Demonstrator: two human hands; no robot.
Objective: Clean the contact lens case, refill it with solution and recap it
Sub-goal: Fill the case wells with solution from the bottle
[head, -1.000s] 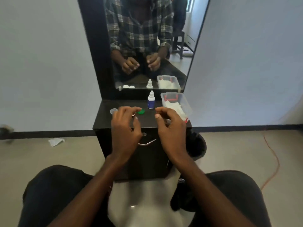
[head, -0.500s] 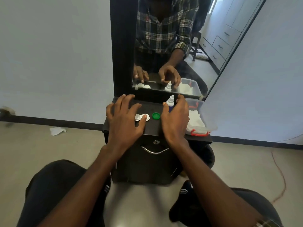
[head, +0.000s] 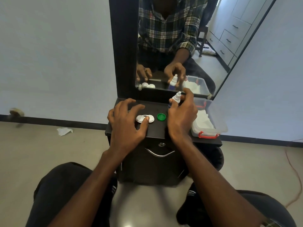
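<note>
White lens case sits on counter, left hand thumb pressing it, fingers spread; right hand fingers pinch solution bottle — loose grip risks tipping it.

Bare forearms, black trousers at seven o'clock, black shoes with white stripes — checked shirt in the mirror.

We're not finding anything readable here, honestly. We're squinting at the solution bottle near the middle of the frame and its dark label is coming out way too blurry and half-covered for any letters, brand or numbers.
</note>
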